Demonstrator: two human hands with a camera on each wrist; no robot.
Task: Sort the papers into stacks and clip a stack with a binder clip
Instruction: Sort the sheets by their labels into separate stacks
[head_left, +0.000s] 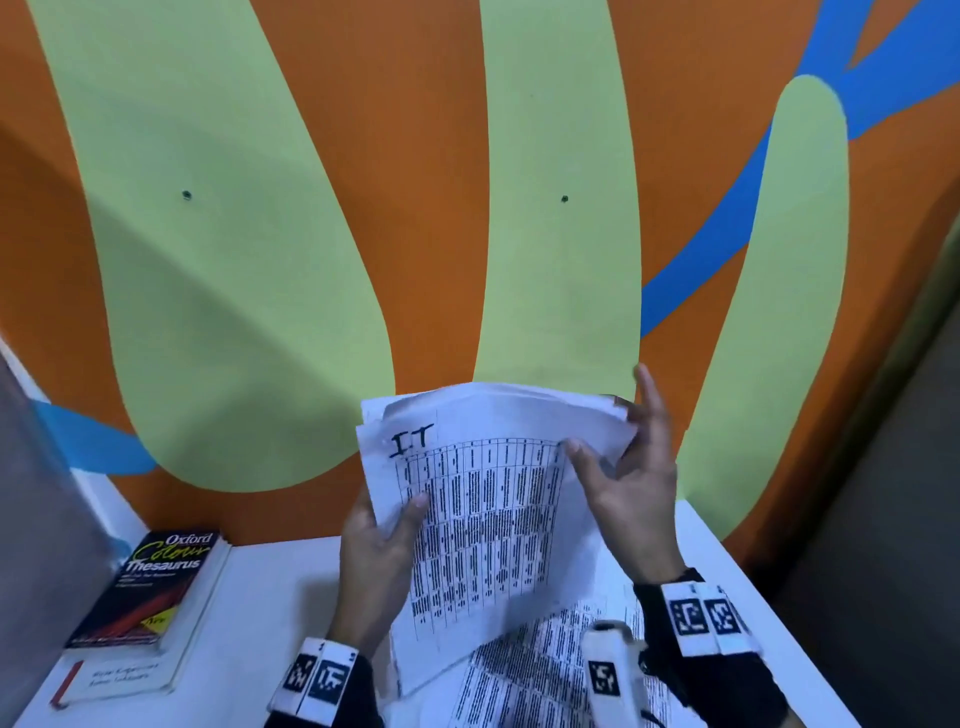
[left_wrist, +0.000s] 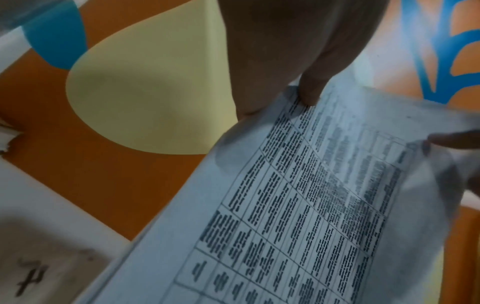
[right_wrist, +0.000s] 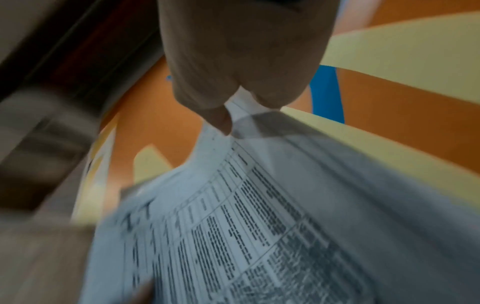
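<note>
A stack of printed table sheets (head_left: 483, 525), its top sheet marked "IT" by hand, is held up above the white table (head_left: 260, 597). My left hand (head_left: 379, 545) grips the stack's left edge, thumb on the front. My right hand (head_left: 623, 483) pinches the stack's upper right corner, thumb on the front and fingers behind the fanned sheets. Both wrist views show the same printed stack (left_wrist: 298, 216) (right_wrist: 246, 226) pinched at its edge, with blur. More printed sheets (head_left: 530, 670) lie flat on the table below. No binder clip is in view.
An Oxford Colour Thesaurus (head_left: 156, 587) lies on another book at the table's left. A grey panel (head_left: 36, 519) stands at the far left. The orange, green and blue wall (head_left: 363, 208) rises right behind the table. A dark gap runs along the right edge.
</note>
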